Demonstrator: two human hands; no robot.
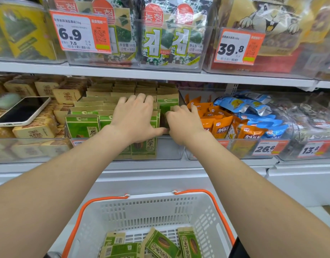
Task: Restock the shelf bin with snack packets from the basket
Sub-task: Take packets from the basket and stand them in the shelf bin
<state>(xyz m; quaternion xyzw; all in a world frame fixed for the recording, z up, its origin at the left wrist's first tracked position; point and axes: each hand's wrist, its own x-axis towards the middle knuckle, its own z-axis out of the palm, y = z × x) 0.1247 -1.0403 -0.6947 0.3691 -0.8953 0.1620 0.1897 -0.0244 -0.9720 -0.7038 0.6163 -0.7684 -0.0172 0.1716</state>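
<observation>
White metal store shelving (pixel 160 74) fills the view, its tiers lined with clear, glossy plastic bins and orange-edged price tags (pixel 80 32).

Both bare forearms reach up and away from the near edge, converging on the middle shelf bin (pixel 171 149).
- **Left hand** (pixel 134 116): palm down on the standing rows of green packets (pixel 82 125), thumb stretched right. The fingers bend over the packet tops and their tips are hidden, so grip or mere press cannot be told.
- **Right hand** (pixel 182 120): fingers curled tight, pinching one upright packet (pixel 163 121) at the bin's right end, just beside the left thumb.

The packets are flat rectangular pouches of kraft-brown paper with matte green panels, packed edge-on in tidy files from the bin's front wall to the far back.

Below, nearest the viewer, a white plastic basket (pixel 147 207) with slotted walls and orange handles holds several loose packets (pixel 162 243) lying flat and askew on its perforated floor.

Around the bin:
- Left: tan paper-wrapped blocks (pixel 35 130), with a white-edged smartphone (pixel 22 110) lying screen-up and tilted on top.
- Right: shiny orange pouches (pixel 221 125), then crinkled blue foil ones (pixel 244 105) — all heaped loosely.
- Above: dark green seaweed packs (pixel 171 40) standing behind clear plastic.
</observation>
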